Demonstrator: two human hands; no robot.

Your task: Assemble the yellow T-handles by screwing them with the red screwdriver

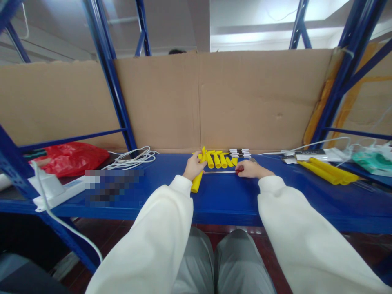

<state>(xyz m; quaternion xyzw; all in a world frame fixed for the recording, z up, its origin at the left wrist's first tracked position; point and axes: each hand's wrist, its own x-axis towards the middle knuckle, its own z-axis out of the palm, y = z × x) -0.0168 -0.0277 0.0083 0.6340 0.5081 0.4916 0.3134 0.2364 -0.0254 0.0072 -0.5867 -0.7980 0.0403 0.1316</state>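
No legible lettering anywhere.

Worktop [226, 204]: smooth blue painted metal with a glossy sheen, as on the rack post [108, 73]; rear panel [245, 98]: matt brown cardboard, lightly creased; yellow tube [196, 185]: smooth, plastic-looking, softly shiny; tool shaft [220, 172]: bright, apparently bare metal; tool handle [239, 168]: glossy red, plastic-looking; sleeves [165, 220]: soft, matt cream cloth; trousers [239, 261]: matt grey cloth; bag [76, 160]: thin red plastic, glossy and crumpled; power strip [64, 194]: smooth white plastic.
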